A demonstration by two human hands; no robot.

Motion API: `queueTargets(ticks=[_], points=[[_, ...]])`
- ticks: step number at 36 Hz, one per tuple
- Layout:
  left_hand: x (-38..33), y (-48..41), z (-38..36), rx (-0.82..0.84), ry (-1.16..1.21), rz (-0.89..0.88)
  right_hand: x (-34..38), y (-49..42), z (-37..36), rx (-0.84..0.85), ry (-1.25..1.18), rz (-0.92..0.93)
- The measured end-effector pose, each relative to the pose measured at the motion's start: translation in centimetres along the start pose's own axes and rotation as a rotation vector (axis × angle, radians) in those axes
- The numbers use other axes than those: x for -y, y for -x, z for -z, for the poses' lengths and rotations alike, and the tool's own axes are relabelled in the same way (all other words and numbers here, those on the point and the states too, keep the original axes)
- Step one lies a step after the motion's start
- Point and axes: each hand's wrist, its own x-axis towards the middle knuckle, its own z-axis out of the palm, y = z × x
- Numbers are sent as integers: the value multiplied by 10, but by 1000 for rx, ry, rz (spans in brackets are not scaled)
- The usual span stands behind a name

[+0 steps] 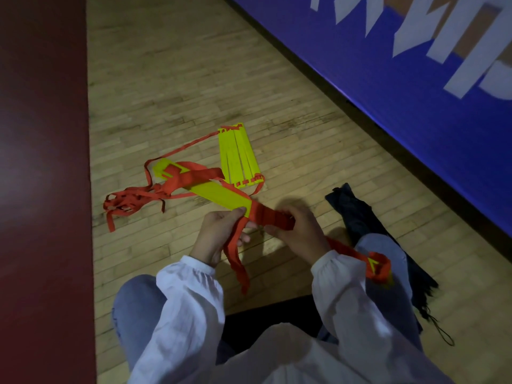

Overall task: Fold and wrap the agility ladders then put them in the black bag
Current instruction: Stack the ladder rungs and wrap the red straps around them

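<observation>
Head view: left hand [219, 234] and right hand [293, 231] clamped on rung bundle [221, 194]; slack red strap [273, 217] may unwind.

Under right hand [297, 231]: near end of bundle [221, 194]. Behind right knee [379, 242]: middle of bag [352, 209]. Behind right sleeve [340, 275]: part of strap [346, 250]. Cropped at far and right edges: banner [401, 87] lettering, unreadable. Cut by left edge: red floor [41, 162].
</observation>
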Motion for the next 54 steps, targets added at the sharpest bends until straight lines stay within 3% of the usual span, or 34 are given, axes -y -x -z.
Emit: queueTargets(ticks=[14,27,40,54], points=[[14,-3,13,84,-69,-99,0,0,23,185,-59,-91],[6,-2,14,191,46,68,6,1,15,-8,-122,-90],[2,-5,7,100,117,46,9,4,6,-157,-30,-122],[2,-10,6,16,102,56,12,6,-1,-165,-4,-111]])
